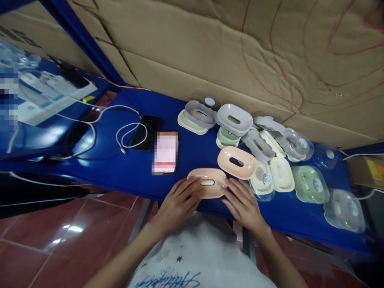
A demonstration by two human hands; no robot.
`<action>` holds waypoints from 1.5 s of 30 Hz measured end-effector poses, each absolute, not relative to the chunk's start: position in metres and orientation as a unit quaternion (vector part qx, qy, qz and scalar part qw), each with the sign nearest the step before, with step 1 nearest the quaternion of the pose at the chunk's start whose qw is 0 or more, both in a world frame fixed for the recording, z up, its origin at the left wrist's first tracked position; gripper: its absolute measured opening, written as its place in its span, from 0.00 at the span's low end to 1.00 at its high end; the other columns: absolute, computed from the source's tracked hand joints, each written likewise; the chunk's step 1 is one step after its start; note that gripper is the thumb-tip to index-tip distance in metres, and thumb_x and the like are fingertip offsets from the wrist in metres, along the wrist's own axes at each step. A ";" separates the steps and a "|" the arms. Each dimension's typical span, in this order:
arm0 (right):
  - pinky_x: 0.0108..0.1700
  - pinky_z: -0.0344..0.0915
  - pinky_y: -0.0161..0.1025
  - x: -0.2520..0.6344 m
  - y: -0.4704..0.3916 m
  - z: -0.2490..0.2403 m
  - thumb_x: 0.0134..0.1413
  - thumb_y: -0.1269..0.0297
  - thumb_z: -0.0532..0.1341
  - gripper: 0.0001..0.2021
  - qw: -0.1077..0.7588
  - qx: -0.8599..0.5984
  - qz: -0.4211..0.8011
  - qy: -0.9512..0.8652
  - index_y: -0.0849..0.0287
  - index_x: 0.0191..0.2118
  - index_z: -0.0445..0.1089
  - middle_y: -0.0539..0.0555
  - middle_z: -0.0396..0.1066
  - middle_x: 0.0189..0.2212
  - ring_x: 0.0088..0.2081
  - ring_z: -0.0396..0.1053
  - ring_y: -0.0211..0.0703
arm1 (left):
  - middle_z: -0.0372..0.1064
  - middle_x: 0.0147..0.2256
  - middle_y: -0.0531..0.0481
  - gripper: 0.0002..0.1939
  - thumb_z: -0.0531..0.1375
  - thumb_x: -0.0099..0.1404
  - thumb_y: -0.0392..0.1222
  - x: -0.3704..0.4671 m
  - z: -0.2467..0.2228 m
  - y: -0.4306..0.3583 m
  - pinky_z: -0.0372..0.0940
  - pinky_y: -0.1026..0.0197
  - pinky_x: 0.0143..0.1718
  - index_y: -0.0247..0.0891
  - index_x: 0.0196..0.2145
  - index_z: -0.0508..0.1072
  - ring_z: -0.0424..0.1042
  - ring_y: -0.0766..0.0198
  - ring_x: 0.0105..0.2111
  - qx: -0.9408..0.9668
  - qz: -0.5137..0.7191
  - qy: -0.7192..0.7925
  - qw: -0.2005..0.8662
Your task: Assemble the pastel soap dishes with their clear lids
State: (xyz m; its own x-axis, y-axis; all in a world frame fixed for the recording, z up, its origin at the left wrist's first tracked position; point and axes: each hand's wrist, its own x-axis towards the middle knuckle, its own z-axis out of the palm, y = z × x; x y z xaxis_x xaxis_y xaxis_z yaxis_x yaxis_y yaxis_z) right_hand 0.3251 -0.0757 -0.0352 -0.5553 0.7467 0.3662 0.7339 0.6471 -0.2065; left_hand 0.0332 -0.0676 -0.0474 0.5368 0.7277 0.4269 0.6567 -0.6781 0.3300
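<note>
A peach oval soap dish [212,194] lies at the front edge of the blue table, a pale cream strip showing in its middle slot. My left hand [182,200] grips its left end, fingers over the top. At its right end, my right hand [242,201] has its fingertips on the rim and holds it from that side. Just beyond the right fingers sits a second peach oval piece [225,161] with an open slot. Cream soap dishes [282,175] stand right of it, one with a round sticker. Undersides of both hands are hidden.
Grey pieces [234,118], green dishes [309,184] and clear lids [326,156] crowd the back and right of the blue table [192,149]. A lit phone [165,153], a dark phone [146,134] and white cables [132,125] lie left. Cardboard [186,52] walls the back.
</note>
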 end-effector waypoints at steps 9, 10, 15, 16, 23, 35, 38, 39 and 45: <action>0.64 0.68 0.68 0.369 -0.113 -0.040 0.69 0.50 0.65 0.30 0.276 -0.723 -0.050 -0.631 0.54 0.71 0.65 0.66 0.66 0.67 0.67 0.66 0.65 | 0.64 0.67 0.36 0.18 0.63 0.75 0.37 0.054 -0.042 -0.060 0.71 0.41 0.64 0.40 0.61 0.71 0.64 0.46 0.69 0.878 0.308 0.317 0.184; 0.65 0.67 0.67 0.371 -0.118 -0.037 0.70 0.53 0.64 0.28 0.291 -0.717 -0.027 -0.633 0.52 0.71 0.66 0.64 0.67 0.67 0.67 0.66 0.63 | 0.63 0.68 0.36 0.19 0.63 0.76 0.38 0.057 -0.042 -0.058 0.71 0.41 0.65 0.41 0.62 0.70 0.64 0.46 0.69 0.876 0.302 0.320 0.199; 0.66 0.67 0.68 0.379 -0.152 -0.033 0.70 0.64 0.61 0.29 0.340 -0.654 0.010 -0.676 0.48 0.74 0.62 0.60 0.69 0.67 0.67 0.68 0.63 | 0.59 0.70 0.36 0.33 0.65 0.75 0.43 0.060 -0.047 -0.052 0.70 0.38 0.67 0.48 0.72 0.59 0.64 0.46 0.70 0.843 0.284 0.352 0.292; 0.66 0.68 0.68 0.379 -0.157 -0.035 0.69 0.66 0.61 0.31 0.340 -0.623 0.010 -0.704 0.48 0.74 0.61 0.60 0.68 0.68 0.67 0.68 0.64 | 0.58 0.70 0.37 0.35 0.65 0.74 0.43 0.059 -0.048 -0.051 0.69 0.38 0.67 0.50 0.73 0.56 0.63 0.46 0.70 0.834 0.287 0.357 0.307; 0.70 0.67 0.66 0.355 -0.142 -0.043 0.68 0.70 0.63 0.35 0.265 -0.455 0.053 -0.848 0.49 0.76 0.57 0.56 0.57 0.75 0.74 0.58 0.62 | 0.57 0.72 0.38 0.46 0.67 0.73 0.42 0.057 -0.052 -0.054 0.66 0.35 0.69 0.56 0.77 0.46 0.61 0.45 0.71 0.812 0.291 0.362 0.352; 0.72 0.62 0.68 0.340 -0.109 -0.043 0.71 0.67 0.62 0.34 0.239 -0.395 0.067 -0.885 0.46 0.77 0.55 0.56 0.57 0.75 0.75 0.55 0.58 | 0.57 0.73 0.41 0.43 0.68 0.72 0.40 0.052 -0.047 -0.056 0.70 0.42 0.67 0.54 0.76 0.52 0.63 0.47 0.71 0.836 0.253 0.379 0.306; 0.72 0.63 0.67 0.341 -0.111 -0.045 0.69 0.67 0.66 0.36 0.251 -0.393 0.060 -0.882 0.48 0.77 0.54 0.57 0.56 0.75 0.75 0.55 0.59 | 0.57 0.73 0.41 0.43 0.69 0.71 0.41 0.053 -0.046 -0.056 0.70 0.42 0.67 0.53 0.76 0.53 0.63 0.47 0.71 0.838 0.257 0.372 0.307; 0.71 0.63 0.66 0.342 -0.112 -0.045 0.68 0.68 0.67 0.37 0.256 -0.396 0.059 -0.880 0.48 0.77 0.54 0.57 0.56 0.75 0.75 0.54 0.59 | 0.57 0.73 0.41 0.43 0.69 0.71 0.41 0.054 -0.046 -0.057 0.70 0.41 0.67 0.53 0.75 0.53 0.62 0.47 0.71 0.837 0.263 0.368 0.306; 0.70 0.66 0.66 0.348 -0.119 -0.046 0.69 0.68 0.65 0.36 0.279 -0.430 0.101 -0.853 0.47 0.77 0.53 0.57 0.54 0.76 0.75 0.52 0.63 | 0.56 0.73 0.41 0.45 0.69 0.70 0.40 0.057 -0.046 -0.055 0.69 0.41 0.68 0.54 0.76 0.52 0.62 0.47 0.71 0.835 0.274 0.351 0.323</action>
State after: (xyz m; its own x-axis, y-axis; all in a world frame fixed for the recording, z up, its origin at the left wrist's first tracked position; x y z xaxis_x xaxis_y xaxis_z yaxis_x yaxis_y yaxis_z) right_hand 0.3483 -0.1192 -0.0465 -0.4747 0.7897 0.3886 0.6767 0.6098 -0.4127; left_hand 0.0565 -0.0552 -0.0462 0.6029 0.7639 0.2302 0.4097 -0.5440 0.7322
